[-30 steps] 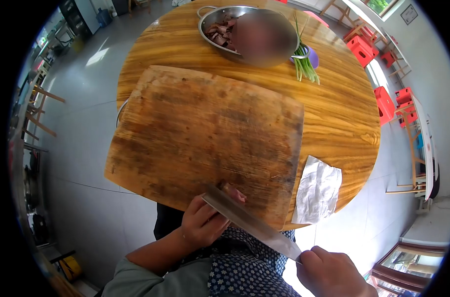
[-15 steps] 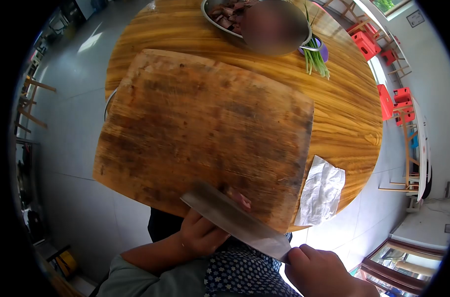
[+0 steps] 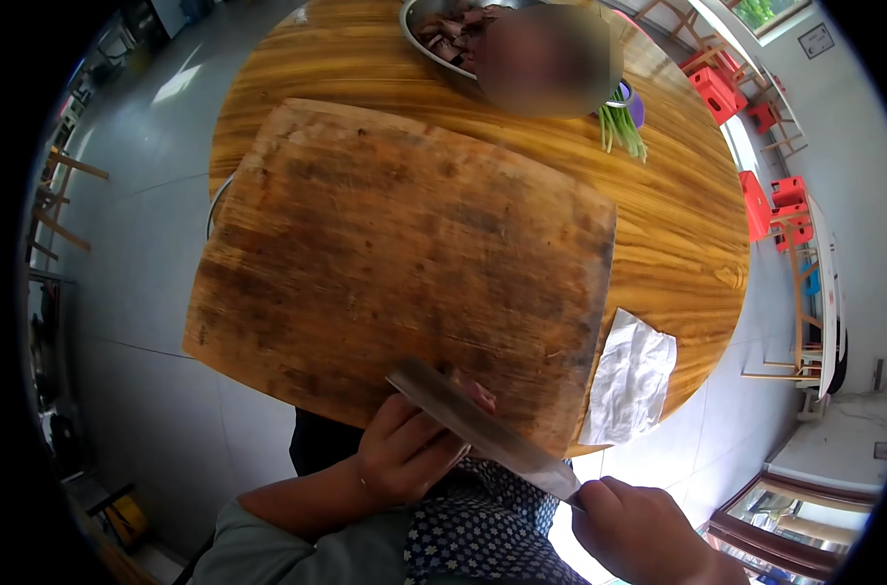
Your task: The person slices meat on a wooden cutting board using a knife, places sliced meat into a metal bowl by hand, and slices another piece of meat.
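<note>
A cleaver (image 3: 487,429) lies slantwise over the near edge of the worn wooden cutting board (image 3: 395,244). My right hand (image 3: 643,531) is closed round its handle, beyond the board's near right corner. My left hand (image 3: 409,453) is at the near edge, fingers curled against a piece of meat that is mostly hidden under the blade; a bit of it shows between fingers and cleaver. Just past the blade a small pinkish piece of meat (image 3: 475,392) rests on the board.
A metal pan (image 3: 419,44) of meat pieces stands at the table's far side, partly blurred. Green onions (image 3: 619,132) lie beside it near a purple item (image 3: 637,109). A crumpled white cloth or paper (image 3: 631,380) lies right of the board on the wooden table (image 3: 677,244).
The view has shifted, so the board appears higher and further left than at first. The cleaver's blade lifted off toward the left, then came back against my left fingers.
</note>
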Action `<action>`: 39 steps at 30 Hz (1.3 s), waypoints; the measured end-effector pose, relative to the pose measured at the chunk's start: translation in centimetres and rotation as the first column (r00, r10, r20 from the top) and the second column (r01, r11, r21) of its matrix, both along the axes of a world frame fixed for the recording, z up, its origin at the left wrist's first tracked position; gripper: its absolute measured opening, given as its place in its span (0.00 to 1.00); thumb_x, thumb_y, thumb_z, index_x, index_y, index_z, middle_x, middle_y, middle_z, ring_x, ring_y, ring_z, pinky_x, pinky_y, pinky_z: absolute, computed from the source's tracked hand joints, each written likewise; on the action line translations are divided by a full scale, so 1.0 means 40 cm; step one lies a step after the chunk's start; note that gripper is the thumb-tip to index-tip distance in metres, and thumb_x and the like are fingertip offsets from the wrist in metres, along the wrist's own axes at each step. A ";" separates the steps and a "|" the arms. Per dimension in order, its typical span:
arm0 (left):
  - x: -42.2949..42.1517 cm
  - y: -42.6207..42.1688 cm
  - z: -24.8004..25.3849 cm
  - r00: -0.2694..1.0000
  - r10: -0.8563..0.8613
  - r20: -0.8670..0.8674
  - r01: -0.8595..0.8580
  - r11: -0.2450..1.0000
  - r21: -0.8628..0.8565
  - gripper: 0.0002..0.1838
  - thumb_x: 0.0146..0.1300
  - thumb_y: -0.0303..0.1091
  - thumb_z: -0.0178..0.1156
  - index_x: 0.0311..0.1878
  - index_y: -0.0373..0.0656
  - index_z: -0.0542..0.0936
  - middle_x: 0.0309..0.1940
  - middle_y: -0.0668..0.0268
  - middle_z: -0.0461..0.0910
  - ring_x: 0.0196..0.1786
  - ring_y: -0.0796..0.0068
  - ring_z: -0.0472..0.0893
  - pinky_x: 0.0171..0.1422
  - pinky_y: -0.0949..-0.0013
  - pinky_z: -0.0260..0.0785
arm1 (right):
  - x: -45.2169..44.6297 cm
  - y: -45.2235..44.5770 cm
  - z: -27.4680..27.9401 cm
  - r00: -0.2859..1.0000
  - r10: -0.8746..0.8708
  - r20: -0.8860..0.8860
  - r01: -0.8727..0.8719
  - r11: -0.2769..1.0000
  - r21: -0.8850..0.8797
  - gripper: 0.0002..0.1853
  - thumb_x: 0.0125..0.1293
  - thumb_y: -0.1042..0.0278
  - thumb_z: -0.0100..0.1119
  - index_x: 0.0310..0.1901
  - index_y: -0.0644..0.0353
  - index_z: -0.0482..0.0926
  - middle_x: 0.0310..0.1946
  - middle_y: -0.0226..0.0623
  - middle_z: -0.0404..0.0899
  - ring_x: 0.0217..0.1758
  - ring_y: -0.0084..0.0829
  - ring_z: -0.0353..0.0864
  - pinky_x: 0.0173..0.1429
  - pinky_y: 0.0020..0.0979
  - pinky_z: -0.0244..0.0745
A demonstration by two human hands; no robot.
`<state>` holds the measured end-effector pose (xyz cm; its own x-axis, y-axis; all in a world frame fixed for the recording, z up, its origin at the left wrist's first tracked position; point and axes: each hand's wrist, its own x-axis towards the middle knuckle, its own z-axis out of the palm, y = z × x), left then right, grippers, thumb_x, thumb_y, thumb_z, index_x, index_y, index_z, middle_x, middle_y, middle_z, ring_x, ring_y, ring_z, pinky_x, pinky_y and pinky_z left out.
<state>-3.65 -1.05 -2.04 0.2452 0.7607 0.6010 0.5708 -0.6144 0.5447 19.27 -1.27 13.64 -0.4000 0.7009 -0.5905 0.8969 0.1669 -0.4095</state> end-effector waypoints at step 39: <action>-0.002 -0.005 -0.019 0.999 0.025 0.040 -0.025 1.000 -0.006 0.14 0.54 0.26 0.72 0.46 0.35 0.87 0.50 0.56 0.86 0.55 0.56 0.84 0.58 0.59 0.81 | -0.090 0.133 -0.063 0.984 0.176 0.007 -0.174 0.981 -0.084 0.11 0.70 0.68 0.57 0.47 0.63 0.69 0.32 0.51 0.81 0.34 0.56 0.85 0.39 0.51 0.80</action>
<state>-3.73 -1.26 -2.80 0.2018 0.7694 0.6060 0.5638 -0.5972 0.5705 15.65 4.05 11.10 -0.5033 0.5691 -0.6502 0.8627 0.2878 -0.4159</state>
